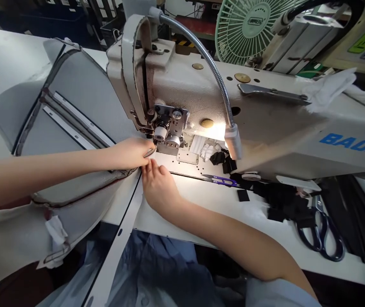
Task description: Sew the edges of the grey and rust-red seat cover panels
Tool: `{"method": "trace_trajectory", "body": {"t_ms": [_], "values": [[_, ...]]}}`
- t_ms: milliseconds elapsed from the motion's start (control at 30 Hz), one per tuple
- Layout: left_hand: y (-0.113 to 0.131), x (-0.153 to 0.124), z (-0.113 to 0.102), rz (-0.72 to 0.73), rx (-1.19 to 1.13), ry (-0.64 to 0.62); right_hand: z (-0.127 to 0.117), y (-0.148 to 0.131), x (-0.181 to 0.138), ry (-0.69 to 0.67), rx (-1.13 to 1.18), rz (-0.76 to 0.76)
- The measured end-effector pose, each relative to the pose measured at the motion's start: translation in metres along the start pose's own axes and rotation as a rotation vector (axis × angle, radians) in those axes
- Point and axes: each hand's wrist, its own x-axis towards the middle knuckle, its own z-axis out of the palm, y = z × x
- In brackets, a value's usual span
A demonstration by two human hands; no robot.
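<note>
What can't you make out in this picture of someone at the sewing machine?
In the head view:
- The needle and where it meets the grey fabric panel: hidden by the left hand.
- The blue lettering on the machine: cut off by the right edge.
- The green fan: cut off by the top edge.
- The black scraps: too dark to identify.

At the centre of the frame, the left hand [130, 153] rests on grey padded fabric [73, 115] just beside the sewing head [166, 128] of a white industrial sewing machine [233, 85]. The right hand [158, 187] touches a white strip [128, 226] below, near purple thread snips [222, 181]; black fabric scraps [285, 204] and dark-handled shears [323, 232] lie at lower right.
</note>
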Motion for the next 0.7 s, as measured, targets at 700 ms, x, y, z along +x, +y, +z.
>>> {"method": "trace_trajectory", "body": {"t_ms": [700], "values": [[0.012,-0.058,-0.004,0.173,0.287,0.266,-0.016,-0.005,-0.017,-0.02,-0.025,-0.027]]}}
